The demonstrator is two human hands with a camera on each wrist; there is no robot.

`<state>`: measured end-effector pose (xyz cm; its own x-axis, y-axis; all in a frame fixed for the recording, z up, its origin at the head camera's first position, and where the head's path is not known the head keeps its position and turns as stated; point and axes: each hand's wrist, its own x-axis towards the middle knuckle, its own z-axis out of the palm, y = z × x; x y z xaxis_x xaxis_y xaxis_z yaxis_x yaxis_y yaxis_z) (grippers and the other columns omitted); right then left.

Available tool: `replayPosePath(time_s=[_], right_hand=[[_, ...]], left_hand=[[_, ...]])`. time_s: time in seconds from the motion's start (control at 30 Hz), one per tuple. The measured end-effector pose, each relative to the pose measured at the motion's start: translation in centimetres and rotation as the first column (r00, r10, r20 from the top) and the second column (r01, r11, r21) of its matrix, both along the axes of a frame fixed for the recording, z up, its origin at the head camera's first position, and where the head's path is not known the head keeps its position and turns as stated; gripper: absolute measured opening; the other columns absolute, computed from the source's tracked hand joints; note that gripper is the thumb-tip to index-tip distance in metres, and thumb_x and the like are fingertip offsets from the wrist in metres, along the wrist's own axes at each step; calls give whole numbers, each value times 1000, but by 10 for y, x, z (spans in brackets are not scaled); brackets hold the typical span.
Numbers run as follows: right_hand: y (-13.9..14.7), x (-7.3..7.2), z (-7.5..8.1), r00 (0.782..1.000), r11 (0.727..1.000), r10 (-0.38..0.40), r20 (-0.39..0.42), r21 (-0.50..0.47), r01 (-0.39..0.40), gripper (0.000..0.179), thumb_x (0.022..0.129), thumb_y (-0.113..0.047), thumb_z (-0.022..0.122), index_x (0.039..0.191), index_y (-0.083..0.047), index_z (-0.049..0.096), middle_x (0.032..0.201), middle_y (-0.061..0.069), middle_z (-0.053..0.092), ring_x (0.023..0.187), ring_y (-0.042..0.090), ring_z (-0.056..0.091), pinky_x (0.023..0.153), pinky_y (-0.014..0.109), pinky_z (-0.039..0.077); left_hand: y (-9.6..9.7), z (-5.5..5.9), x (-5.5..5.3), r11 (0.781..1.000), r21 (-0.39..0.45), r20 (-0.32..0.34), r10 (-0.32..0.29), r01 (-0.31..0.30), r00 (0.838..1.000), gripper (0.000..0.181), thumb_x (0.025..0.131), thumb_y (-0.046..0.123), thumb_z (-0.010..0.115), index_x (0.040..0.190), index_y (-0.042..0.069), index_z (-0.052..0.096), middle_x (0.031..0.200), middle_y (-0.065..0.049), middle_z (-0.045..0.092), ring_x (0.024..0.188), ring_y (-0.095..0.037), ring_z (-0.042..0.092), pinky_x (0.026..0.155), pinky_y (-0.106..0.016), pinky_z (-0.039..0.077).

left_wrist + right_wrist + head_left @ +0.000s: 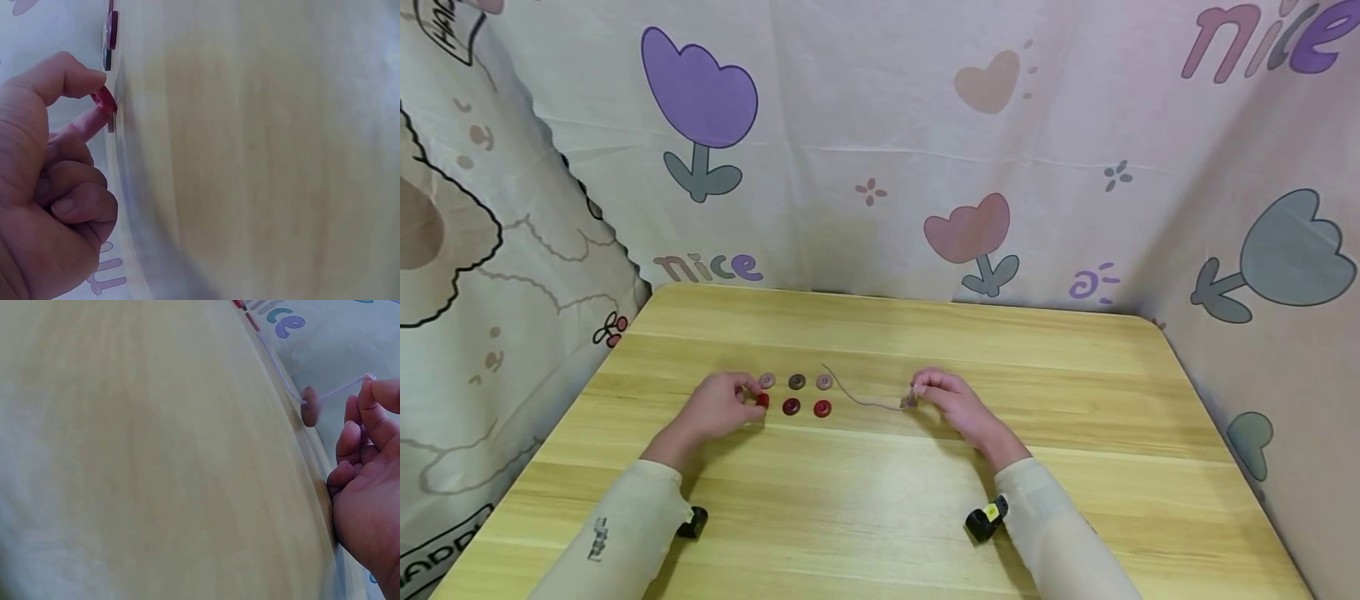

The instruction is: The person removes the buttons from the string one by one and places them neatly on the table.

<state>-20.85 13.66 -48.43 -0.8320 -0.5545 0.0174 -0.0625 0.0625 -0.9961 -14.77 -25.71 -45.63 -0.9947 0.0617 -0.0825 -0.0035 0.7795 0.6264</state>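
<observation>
Between thumb and forefinger, my left hand (722, 403) pinches a red button (104, 100), tilted up off its flat side at the left end of two rows of buttons. In the back row lie a pinkish button (767, 381), a dark brown button (797, 382) and a mauve button (824, 382). The front row has a maroon button (791, 407) and another red button (822, 408). My right hand (953, 403) pinches a thin pale string (868, 404) near one end. A brownish button (310, 407) hangs threaded on it, just below the fingertips; the other end trails toward the rows.
The light wooden table (865, 517) carries everything. A printed fabric curtain (850, 100) stands along its back edge and both sides. A small black wrist camera (986, 520) sits at the right cuff, and another black camera (693, 522) at the left.
</observation>
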Motion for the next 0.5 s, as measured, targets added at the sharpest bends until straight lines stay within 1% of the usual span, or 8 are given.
replayPosePath(time_s=[0.2, 0.33, 0.5], right_hand=[[0, 0, -1, 1000, 1000, -2, -4, -6, 2, 27, 103, -13, 52, 100, 13, 59, 125, 23, 54, 120, 30, 47, 108, 48, 27], [0, -1, -1, 1000, 1000, 10, 3, -25, -10, 28, 103, -14, 52, 99, 13, 59, 122, 25, 54, 119, 32, 50, 108, 48, 27], [0, 0, -1, 1000, 1000, -4, 1, -14, 4, 27, 103, -13, 52, 99, 13, 59, 124, 24, 54, 119, 31, 48, 108, 48, 27]], left_hand=[[0, 0, 2, 1000, 15, 28, 6, -7, 1000, 23, 80, 15, 80, 98, 5, 70, 63, -3, 49, 55, -18, 44, 49, -29, 35], [-2, -1, 2, 1000, 13, 38, 12, -13, 999, 22, 80, 16, 81, 97, 6, 69, 64, -3, 50, 56, -18, 45, 49, -30, 36], [-2, -3, 2, 1000, -18, 8, 1, -1, 1000, 21, 78, 17, 82, 92, 7, 69, 64, -2, 50, 56, -17, 45, 51, -31, 35]])
